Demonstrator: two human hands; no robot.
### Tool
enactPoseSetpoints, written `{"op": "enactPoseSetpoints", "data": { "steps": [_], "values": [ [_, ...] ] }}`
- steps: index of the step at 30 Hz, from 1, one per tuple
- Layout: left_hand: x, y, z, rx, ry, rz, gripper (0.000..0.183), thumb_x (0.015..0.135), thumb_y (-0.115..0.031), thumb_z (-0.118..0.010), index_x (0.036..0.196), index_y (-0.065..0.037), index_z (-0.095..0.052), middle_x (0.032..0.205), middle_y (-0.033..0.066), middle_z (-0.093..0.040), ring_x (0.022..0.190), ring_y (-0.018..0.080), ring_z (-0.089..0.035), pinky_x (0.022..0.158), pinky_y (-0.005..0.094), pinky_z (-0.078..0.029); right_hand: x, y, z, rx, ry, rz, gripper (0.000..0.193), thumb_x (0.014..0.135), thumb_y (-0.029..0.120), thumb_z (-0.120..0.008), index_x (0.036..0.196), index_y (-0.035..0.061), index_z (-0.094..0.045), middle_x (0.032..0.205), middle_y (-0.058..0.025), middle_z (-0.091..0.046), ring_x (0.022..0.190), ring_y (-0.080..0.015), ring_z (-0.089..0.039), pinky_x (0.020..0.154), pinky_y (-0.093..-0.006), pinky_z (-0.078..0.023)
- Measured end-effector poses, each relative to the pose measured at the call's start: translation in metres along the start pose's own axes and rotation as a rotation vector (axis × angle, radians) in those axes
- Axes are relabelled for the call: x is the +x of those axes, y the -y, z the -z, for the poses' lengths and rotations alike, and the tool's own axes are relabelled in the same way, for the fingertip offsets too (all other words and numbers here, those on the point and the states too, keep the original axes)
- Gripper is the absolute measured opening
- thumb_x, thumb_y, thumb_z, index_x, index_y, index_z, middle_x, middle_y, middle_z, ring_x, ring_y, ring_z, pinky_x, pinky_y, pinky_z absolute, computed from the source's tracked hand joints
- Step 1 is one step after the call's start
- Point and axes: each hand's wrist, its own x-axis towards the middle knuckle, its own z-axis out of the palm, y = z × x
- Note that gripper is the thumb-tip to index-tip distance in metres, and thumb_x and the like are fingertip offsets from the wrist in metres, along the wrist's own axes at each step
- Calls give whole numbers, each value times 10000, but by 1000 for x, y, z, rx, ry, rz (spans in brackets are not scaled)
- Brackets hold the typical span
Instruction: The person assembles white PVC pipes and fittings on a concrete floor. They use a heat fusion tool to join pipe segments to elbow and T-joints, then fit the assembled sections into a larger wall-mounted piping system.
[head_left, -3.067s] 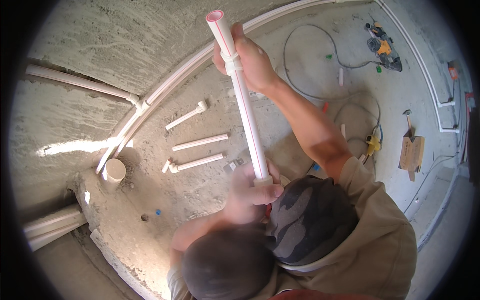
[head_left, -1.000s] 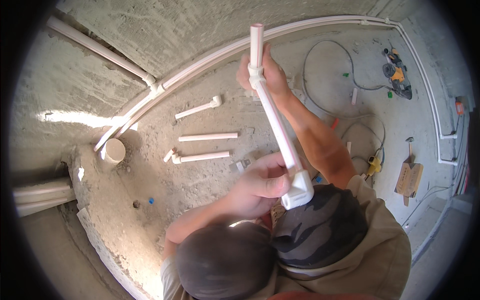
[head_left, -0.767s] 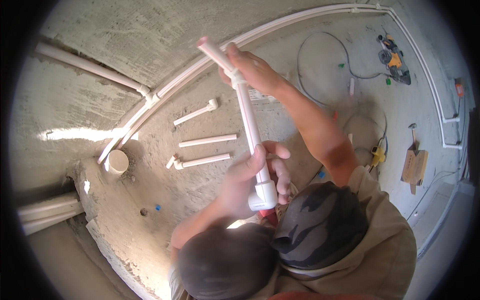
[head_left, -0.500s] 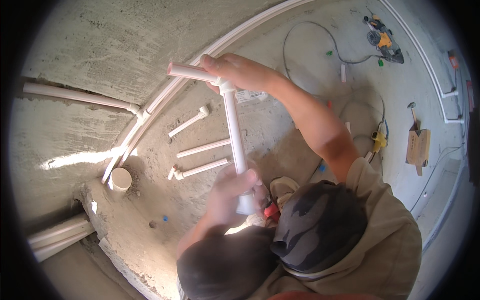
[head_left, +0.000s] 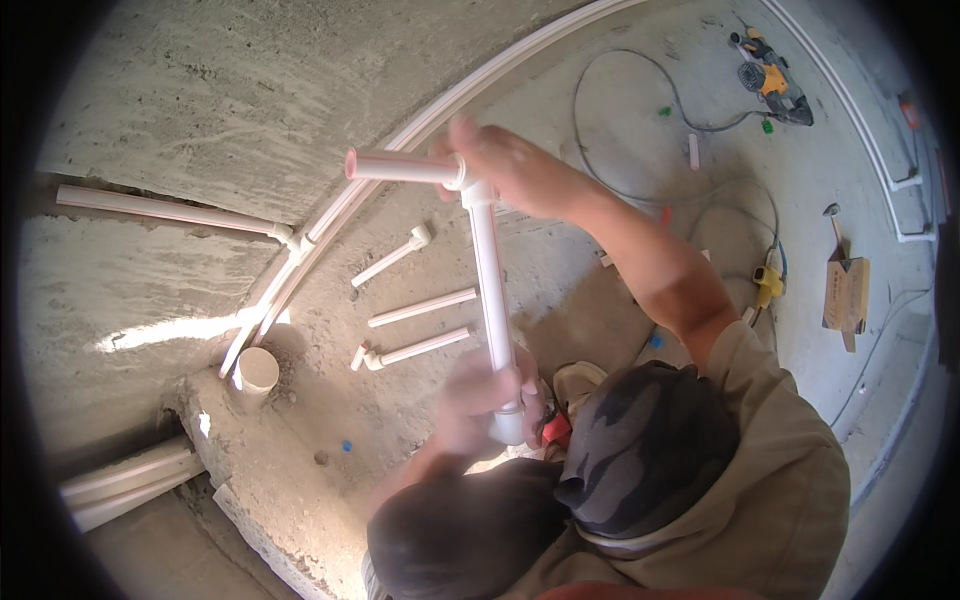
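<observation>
I hold a white plastic pipe (head_left: pixel 488 270) up above the floor. Its upper end sits in a white elbow fitting (head_left: pixel 478 190), from which a short pipe stub (head_left: pixel 395 166) points left, its open end showing a pinkish rim. My right hand (head_left: pixel 510 170) is closed around that upper joint, its fingertips blurred. Lower down, my left hand (head_left: pixel 478 392) wraps the pipe just above a white end fitting (head_left: pixel 508 428); it is smeared by motion. Below, on the floor, lie a short pipe with an elbow (head_left: pixel 390 258), a plain pipe length (head_left: pixel 422 306) and another elbowed piece (head_left: pixel 415 348).
Long white pipes (head_left: pixel 400 145) run along the wall's foot, and one pipe (head_left: pixel 165 203) lies in a wall groove. A round pipe stub (head_left: pixel 258 370) rises from the floor. Right: a yellow-black power tool (head_left: pixel 770 78) with cord, a yellow plug (head_left: pixel 767 287), a cardboard box (head_left: pixel 846 292).
The pipe and both hands appear slightly farther right, with the stub turned closer to level. The whole view has also shifted a little. Both hands keep hold of the pipe.
</observation>
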Motion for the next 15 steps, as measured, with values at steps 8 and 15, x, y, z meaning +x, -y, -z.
{"op": "enactPoseSetpoints", "data": {
  "steps": [8, 15],
  "values": [
    [-1, 10, 5, 56, -11, -72, 514, 1069, -457, -563, 955, 41, -608, 661, 227, -636, 546, 310, -661, 511, 379, -515, 4, 6, -19, 152, -14, 178, 791, 1093, 730, -217, 900, 76, -617, 810, -9, -593, 770, -108, -520, 730, -301, -429],
    [-11, 23, 5, 31, -24, -79, 470, 1050, -409, -636, 900, 35, -610, 733, 203, -663, 565, 303, -669, 536, 389, -533, -5, 2, -27, 231, 50, 198, 670, 1135, 619, -297, 868, 81, -596, 778, -14, -566, 749, -112, -509, 724, -307, -427]
  ]
}}
